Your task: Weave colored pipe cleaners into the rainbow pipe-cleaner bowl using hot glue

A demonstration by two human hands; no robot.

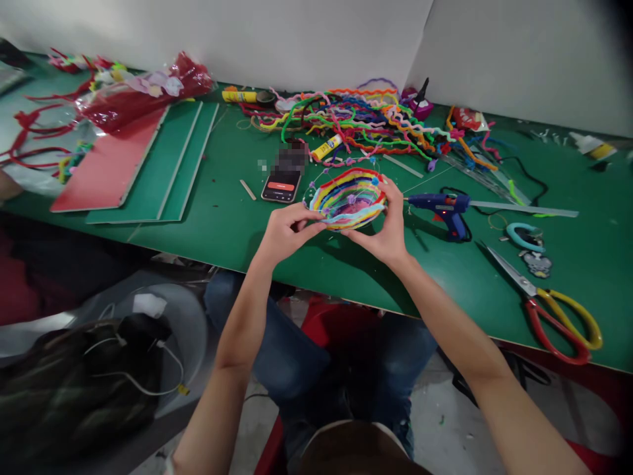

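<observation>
Between my hands is a small round bowl [353, 201] built from rings of coloured pipe cleaners, tilted so its inside faces me. Small purple and blue pieces dot its rim. My left hand [291, 227] pinches the near left edge between thumb and fingers. On the other side my right hand [386, 224] grips the rim, thumb below and fingers along the right edge. Just right of that hand lies a blue hot glue gun [448, 210] with a glue stick [524, 208] sticking out of its back. A phone [284, 175] lies behind my left hand.
Loose pipe cleaners [356, 119] are heaped at the back, with a yellow glue tube [326, 148] beside them. Large scissors [544, 300] lie at the right front edge. Red and green boards [119, 165] are stacked on the left, under a red wrapped bundle [143, 99].
</observation>
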